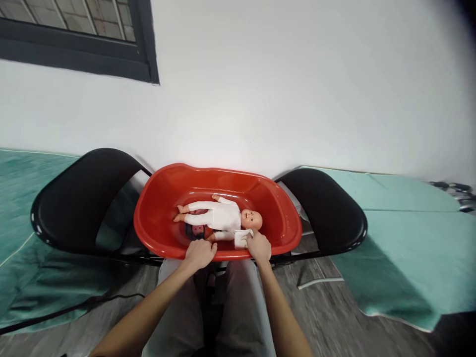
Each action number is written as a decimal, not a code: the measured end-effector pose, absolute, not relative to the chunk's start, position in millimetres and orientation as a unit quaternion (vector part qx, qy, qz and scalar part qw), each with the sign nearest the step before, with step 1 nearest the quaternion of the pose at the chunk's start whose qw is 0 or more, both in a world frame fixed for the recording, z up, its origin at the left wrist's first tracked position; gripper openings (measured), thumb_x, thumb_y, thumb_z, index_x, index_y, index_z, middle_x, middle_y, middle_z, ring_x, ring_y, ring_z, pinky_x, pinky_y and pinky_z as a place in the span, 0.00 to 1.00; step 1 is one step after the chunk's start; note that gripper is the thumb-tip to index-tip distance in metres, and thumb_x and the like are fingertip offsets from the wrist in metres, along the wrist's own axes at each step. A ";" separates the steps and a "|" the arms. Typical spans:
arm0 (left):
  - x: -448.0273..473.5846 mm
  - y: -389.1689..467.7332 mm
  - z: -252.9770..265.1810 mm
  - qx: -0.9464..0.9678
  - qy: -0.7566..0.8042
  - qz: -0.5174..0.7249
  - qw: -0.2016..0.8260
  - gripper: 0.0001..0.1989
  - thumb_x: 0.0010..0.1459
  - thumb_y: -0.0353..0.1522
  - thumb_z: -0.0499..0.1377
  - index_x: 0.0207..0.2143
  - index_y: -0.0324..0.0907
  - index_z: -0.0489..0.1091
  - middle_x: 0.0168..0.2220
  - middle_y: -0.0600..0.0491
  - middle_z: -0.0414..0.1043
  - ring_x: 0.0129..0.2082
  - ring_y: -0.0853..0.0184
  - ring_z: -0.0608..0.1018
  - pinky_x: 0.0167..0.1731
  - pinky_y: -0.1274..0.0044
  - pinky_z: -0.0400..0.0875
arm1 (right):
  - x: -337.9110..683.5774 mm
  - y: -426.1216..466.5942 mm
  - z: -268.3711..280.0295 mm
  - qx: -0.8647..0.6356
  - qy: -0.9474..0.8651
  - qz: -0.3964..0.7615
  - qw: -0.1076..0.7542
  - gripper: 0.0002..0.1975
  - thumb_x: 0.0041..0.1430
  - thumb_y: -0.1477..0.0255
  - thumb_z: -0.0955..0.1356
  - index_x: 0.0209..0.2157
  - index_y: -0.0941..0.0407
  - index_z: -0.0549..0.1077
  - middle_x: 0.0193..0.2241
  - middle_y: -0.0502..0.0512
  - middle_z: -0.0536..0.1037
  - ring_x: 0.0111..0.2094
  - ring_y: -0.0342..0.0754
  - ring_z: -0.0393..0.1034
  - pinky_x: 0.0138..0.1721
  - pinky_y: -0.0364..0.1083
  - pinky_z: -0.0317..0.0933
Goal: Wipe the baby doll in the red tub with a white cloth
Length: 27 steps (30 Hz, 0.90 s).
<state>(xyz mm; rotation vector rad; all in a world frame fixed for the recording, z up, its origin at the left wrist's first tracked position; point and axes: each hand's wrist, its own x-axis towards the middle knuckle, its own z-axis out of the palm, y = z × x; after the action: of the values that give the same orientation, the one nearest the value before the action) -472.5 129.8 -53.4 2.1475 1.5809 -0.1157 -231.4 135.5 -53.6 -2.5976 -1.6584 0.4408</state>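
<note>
A baby doll point(225, 215) in a white suit lies on its back in a red tub point(167, 186), its head to the right and bare feet to the left. My right hand point(259, 246) pinches a small folded white cloth point(241, 240) beside the doll's head, over the near rim. My left hand point(201, 253) is curled at the near rim, close to the doll's nearer hand; what its fingers hold, if anything, is hidden. Partly beneath the doll's legs shows a dark and pink thing point(198, 230), which I cannot make out fully.
The tub rests between two black chairs, a left one point(78, 198) and a right one point(329, 210). Green sheets point(405, 253) spread at both sides. A white wall point(260, 84) and a barred window point(74, 29) stand behind. A black cable point(74, 306) runs at lower left.
</note>
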 end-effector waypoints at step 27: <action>-461.0 123.3 -64.4 0.748 0.631 -0.040 0.202 0.20 0.66 0.37 0.48 0.48 0.51 0.79 0.49 0.54 0.81 0.49 0.58 0.80 0.42 0.73 0.69 | -217.3 107.8 -57.8 -0.737 -0.645 0.171 0.106 0.10 0.68 0.68 0.64 0.47 0.52 0.74 0.39 0.56 0.82 0.39 0.54 0.79 0.39 0.46 0.62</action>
<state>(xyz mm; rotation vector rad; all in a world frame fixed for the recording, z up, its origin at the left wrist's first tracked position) -461.0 123.3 -64.4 2.0887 1.7622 -0.1124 -217.3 107.8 -57.8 -2.1723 -1.9009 0.5025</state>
